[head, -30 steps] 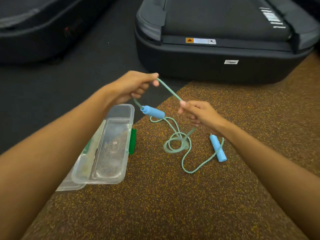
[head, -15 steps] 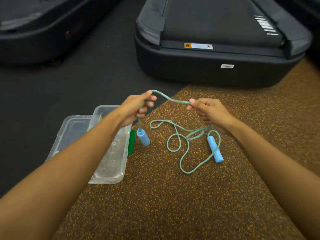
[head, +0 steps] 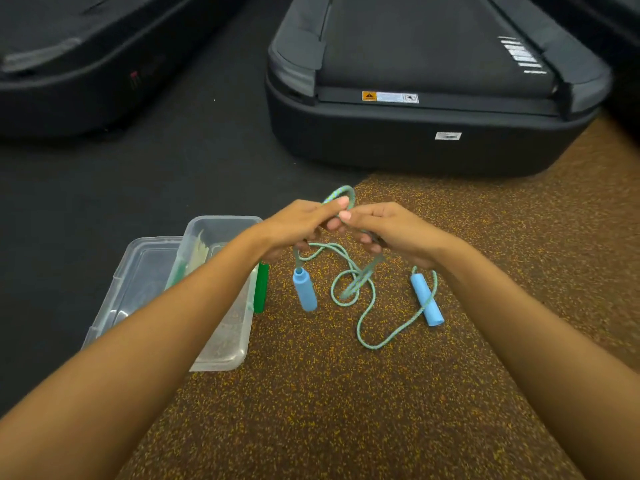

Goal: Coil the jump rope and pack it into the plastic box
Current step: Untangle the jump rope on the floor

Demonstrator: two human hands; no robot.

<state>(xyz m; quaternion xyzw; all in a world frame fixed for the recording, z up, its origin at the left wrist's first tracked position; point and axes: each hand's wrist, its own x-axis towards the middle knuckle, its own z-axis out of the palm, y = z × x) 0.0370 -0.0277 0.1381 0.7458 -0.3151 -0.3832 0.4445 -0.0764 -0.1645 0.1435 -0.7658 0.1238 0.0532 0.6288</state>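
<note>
- Head view: plastic box (head: 221, 355) lies open on the floor, left of the jump rope (head: 367, 306), lid beside it.
- Left hand (head: 294, 230) and right hand (head: 398, 233) meet, both pinched on one raised loop.
- Judgement: keep loops equal, feeding slack evenly.
- Blue handles (head: 304, 289) trail below; gather them last.

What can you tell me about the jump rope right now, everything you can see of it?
The jump rope is a thin braided cord, pale green flecked with blue, with two light blue handles. Both hands, the left hand and the right hand, pinch it into a small raised loop. One handle dangles below the left hand; the other handle lies on the speckled floor, amid loose curves of cord.
</note>
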